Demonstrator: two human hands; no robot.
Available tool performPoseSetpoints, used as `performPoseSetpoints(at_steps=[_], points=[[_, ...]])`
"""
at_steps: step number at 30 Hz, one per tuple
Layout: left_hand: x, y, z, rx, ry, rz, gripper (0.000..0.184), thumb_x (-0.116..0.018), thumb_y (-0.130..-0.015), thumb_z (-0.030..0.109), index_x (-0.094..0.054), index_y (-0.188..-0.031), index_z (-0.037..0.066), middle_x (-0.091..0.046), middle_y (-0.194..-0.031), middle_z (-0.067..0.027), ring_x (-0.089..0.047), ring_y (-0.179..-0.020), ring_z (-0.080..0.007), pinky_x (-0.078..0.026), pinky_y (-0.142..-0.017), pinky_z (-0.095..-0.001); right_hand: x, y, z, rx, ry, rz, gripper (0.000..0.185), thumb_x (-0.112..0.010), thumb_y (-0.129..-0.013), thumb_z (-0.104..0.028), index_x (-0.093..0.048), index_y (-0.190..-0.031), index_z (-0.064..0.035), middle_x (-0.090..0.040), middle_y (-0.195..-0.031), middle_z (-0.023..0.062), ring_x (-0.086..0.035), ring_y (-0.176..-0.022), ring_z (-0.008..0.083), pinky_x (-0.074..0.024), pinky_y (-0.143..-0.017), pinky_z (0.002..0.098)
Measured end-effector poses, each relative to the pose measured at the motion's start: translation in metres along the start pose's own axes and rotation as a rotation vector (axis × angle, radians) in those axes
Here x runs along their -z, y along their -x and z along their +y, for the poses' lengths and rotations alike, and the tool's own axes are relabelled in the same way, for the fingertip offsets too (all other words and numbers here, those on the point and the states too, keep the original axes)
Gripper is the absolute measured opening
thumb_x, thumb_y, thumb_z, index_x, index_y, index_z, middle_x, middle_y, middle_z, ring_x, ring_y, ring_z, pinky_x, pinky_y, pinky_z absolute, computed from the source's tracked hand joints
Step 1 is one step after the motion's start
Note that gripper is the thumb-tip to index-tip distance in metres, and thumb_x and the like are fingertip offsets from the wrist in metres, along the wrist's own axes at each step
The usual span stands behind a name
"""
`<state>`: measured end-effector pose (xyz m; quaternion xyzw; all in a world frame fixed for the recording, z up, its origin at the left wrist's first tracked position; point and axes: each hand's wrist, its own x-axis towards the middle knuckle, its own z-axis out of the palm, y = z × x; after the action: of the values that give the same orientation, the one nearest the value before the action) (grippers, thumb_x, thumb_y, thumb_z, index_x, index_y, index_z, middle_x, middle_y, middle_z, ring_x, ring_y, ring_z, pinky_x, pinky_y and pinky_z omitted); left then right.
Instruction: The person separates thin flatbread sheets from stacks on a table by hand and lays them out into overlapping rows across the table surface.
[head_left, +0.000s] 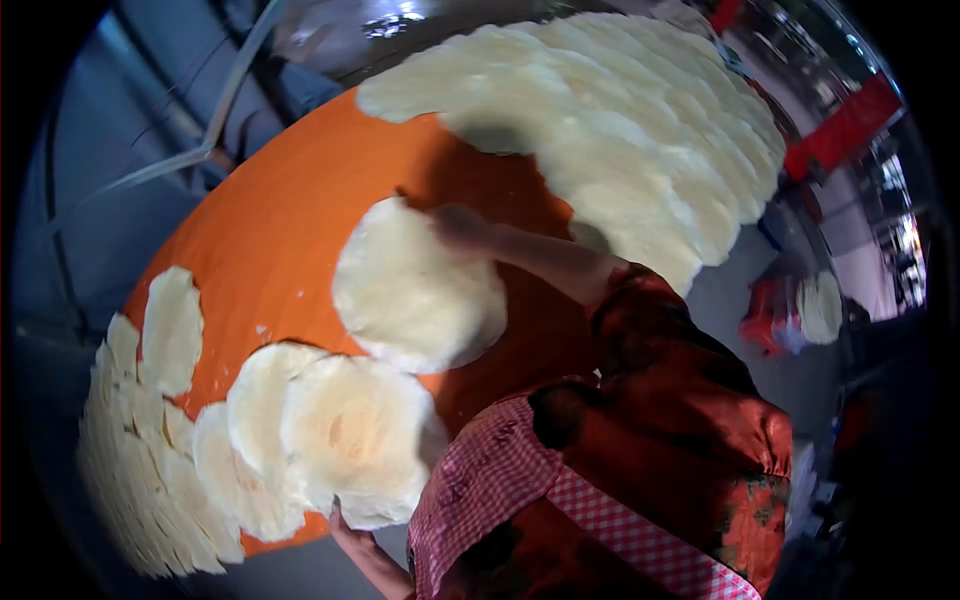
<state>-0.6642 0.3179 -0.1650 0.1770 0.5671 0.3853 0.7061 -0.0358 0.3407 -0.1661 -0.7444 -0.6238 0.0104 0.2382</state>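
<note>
one orange table (265, 235) bears one central flatbread (415, 290); right hand (462, 230), blurred, at its far edge, grip cannot be told. left hand (345, 525) at near edge of three overlapped flatbreads (350, 435), finger spread unclear. one red container (764, 312), right: contents unclear.
</note>
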Motion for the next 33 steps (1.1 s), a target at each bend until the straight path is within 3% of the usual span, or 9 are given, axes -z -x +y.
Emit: performPoseSetpoints(at_steps=[4,11,15,16,17,20,22,28,33], points=[[-0.014,0.037,-0.010,0.001,-0.054,-0.079,0.050,-0.063,-0.080,0.024,-0.054,-0.123,-0.001,-0.056,-0.122,-0.0137,-0.056,-0.108,-0.0302,-0.049,-0.090,-0.0455,0.095,-0.039,-0.062,-0.131,-0.474,-0.009,0.013,-0.054,-0.079,-0.012,-0.059,-0.080,0.0003,-0.061,-0.075,0.0216,-0.060,-0.073,0.0348,-0.0449,-0.069,0.0453],[-0.048,0.069,-0.004,0.048,-0.174,0.032,0.052,-0.067,-0.077,0.026,-0.057,-0.121,0.000,-0.058,-0.119,-0.0128,-0.057,-0.106,-0.0284,-0.053,-0.081,-0.0431,0.155,-0.138,0.120,-0.224,-0.325,0.163,0.022,-0.056,-0.080,-0.019,-0.065,-0.090,-0.0017,-0.065,-0.085,0.0172,-0.060,-0.079,0.0282,-0.0483,-0.077,0.0405],[-0.029,0.056,-0.013,0.000,-0.126,0.081,0.041,-0.061,-0.082,0.019,-0.055,-0.118,0.001,-0.061,-0.108,-0.0090,-0.061,-0.091,-0.0210,-0.052,-0.062,-0.0314,0.164,-0.110,0.150,-0.499,0.209,0.182,0.036,-0.052,-0.079,-0.018,-0.057,-0.111,-0.0031,-0.060,-0.109,0.0190,-0.057,-0.102,0.0351,-0.0459,-0.091,0.0449],[-0.033,0.054,-0.014,-0.018,-0.118,0.133,0.043,-0.059,-0.082,0.015,-0.052,-0.122,0.000,-0.060,-0.111,-0.0111,-0.061,-0.094,-0.0227,-0.053,-0.067,-0.0330,0.148,-0.092,0.136,-0.232,0.296,0.360,0.035,-0.055,-0.081,-0.019,-0.056,-0.113,-0.0033,-0.059,-0.112,0.0186,-0.057,-0.104,0.0342,-0.0472,-0.090,0.0423],[-0.036,0.052,-0.014,-0.020,-0.026,0.104,0.047,-0.059,-0.081,0.012,-0.049,-0.125,-0.002,-0.059,-0.115,-0.0131,-0.061,-0.098,-0.0247,-0.055,-0.073,-0.0355,0.106,-0.086,0.098,-0.129,1.150,0.487,0.033,-0.056,-0.083,-0.019,-0.056,-0.112,-0.0035,-0.059,-0.113,0.0172,-0.057,-0.103,0.0314,-0.0475,-0.089,0.0397],[-0.077,0.060,-0.002,-0.045,-0.031,0.093,0.052,-0.051,-0.080,0.006,-0.041,-0.130,-0.007,-0.056,-0.120,-0.0183,-0.060,-0.101,-0.0276,-0.057,-0.068,-0.0343,0.034,-0.012,-0.040,0.101,-0.415,0.121,0.029,-0.055,-0.081,-0.015,-0.057,-0.108,-0.0026,-0.060,-0.107,0.0163,-0.058,-0.097,0.0289,-0.0478,-0.085,0.0390],[-0.085,0.054,-0.005,-0.135,0.081,-0.046,0.047,-0.047,-0.082,0.002,-0.042,-0.127,-0.008,-0.055,-0.115,-0.0227,-0.060,-0.099,-0.0298,-0.058,-0.066,-0.0361,-0.015,0.048,-0.151,0.140,-0.781,-0.313,0.027,-0.055,-0.080,-0.013,-0.058,-0.105,-0.0019,-0.061,-0.103,0.0158,-0.059,-0.094,0.0273,-0.0480,-0.082,0.0386],[-0.122,0.062,0.020,-0.154,0.075,-0.098,0.049,-0.056,-0.083,0.008,-0.042,-0.128,-0.004,-0.056,-0.120,-0.0156,-0.059,-0.104,-0.0273,-0.054,-0.089,-0.0407,-0.083,0.104,-0.325,0.227,-0.893,-0.530,0.021,-0.054,-0.077,-0.006,-0.061,-0.095,-0.0001,-0.064,-0.090,0.0140,-0.060,-0.083,0.0224,-0.0485,-0.074,0.0373],[-0.128,0.085,0.035,-0.391,0.080,-0.461,0.054,-0.045,-0.097,0.039,-0.036,-0.139,0.008,-0.041,-0.139,-0.0174,-0.042,-0.129,-0.0319,-0.039,-0.105,-0.0430,0.024,0.027,-0.256,0.093,-1.045,-0.302,0.020,-0.055,-0.074,-0.004,-0.064,-0.091,0.0003,-0.065,-0.082,0.0115,-0.060,-0.077,0.0169,-0.0486,-0.068,0.0353]])
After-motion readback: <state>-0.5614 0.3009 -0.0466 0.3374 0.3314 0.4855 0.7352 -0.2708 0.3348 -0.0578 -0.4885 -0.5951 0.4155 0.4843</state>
